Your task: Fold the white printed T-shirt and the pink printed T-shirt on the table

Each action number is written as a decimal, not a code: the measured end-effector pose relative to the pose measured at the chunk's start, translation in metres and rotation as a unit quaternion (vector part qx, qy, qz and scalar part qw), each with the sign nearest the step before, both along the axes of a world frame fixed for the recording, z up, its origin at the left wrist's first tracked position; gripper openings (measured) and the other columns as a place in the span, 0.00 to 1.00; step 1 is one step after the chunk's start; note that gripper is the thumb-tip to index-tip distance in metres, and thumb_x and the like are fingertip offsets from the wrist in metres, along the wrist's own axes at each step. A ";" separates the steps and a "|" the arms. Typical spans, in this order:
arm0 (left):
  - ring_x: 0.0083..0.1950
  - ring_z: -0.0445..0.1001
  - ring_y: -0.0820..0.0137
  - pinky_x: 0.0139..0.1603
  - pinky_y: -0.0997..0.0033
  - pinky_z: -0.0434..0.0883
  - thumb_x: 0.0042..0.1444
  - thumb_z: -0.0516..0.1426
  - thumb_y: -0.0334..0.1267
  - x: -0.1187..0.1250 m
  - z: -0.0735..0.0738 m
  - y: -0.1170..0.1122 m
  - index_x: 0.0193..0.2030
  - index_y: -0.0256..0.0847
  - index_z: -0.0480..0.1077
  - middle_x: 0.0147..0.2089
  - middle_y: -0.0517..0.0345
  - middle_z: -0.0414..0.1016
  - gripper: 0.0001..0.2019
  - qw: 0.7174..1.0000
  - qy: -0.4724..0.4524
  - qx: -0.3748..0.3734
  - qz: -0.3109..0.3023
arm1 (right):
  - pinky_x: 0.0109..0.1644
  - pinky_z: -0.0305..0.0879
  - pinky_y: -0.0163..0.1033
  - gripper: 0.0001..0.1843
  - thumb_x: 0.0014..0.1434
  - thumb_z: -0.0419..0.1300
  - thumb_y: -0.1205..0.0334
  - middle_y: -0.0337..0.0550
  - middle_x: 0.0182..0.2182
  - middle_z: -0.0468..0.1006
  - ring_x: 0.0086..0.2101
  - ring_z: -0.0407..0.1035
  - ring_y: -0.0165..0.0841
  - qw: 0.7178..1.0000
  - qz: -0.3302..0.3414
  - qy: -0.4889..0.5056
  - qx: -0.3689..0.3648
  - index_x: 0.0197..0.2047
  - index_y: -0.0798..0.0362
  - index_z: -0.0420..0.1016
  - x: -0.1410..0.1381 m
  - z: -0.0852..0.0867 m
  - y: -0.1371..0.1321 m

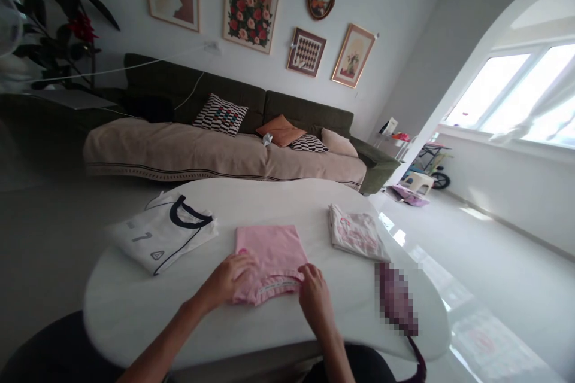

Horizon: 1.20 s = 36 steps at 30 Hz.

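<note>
A folded pink garment (269,251) lies on the white oval table (135,305) right in front of me. My left hand (229,278) rests on its near left corner with the fingers bent and pressed down on the cloth. At the near right corner, my right hand (314,296) pinches the hem of the same garment. A folded white shirt with dark navy trim (164,232) sits to the left. A folded white shirt with pink print (357,233) lies to the right.
A blurred dark purple object (398,299) lies on the table's right edge with a strap hanging off. Beyond the table stands a dark green sofa (224,125) with a beige cover and cushions. A plant (58,24) is at the far left.
</note>
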<state>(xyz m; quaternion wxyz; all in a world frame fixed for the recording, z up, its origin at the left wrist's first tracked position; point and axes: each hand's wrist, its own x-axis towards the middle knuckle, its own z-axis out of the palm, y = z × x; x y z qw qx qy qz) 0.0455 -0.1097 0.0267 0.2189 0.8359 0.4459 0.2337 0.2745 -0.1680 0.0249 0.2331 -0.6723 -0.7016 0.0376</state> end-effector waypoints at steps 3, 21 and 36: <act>0.63 0.59 0.60 0.63 0.47 0.51 0.59 0.46 0.37 0.009 -0.005 0.041 0.54 0.42 0.67 0.60 0.50 0.65 0.18 0.995 0.064 0.017 0.077 | 0.52 0.60 0.39 0.23 0.57 0.47 0.73 0.46 0.49 0.71 0.49 0.64 0.35 0.998 0.065 0.000 -0.013 0.54 0.51 0.65 -0.068 -0.008 0.000; 0.57 0.65 0.66 0.64 0.58 0.52 0.62 0.43 0.37 0.094 0.002 -0.070 0.55 0.45 0.66 0.54 0.53 0.72 0.19 0.998 0.014 0.012 -0.066 | 0.62 0.39 0.58 0.21 0.62 0.44 0.67 0.53 0.61 0.59 0.61 0.48 0.43 0.981 -0.046 -0.150 -0.113 0.57 0.58 0.64 0.035 0.001 0.043; 0.69 0.41 0.56 0.59 0.33 0.41 0.59 0.39 0.50 0.011 -0.050 -0.041 0.66 0.38 0.44 0.69 0.48 0.37 0.31 0.962 0.239 -0.033 0.129 | 0.63 0.40 0.56 0.33 0.62 0.44 0.49 0.46 0.65 0.43 0.64 0.37 0.41 0.994 -0.008 -0.059 -0.097 0.66 0.54 0.43 -0.019 -0.035 0.004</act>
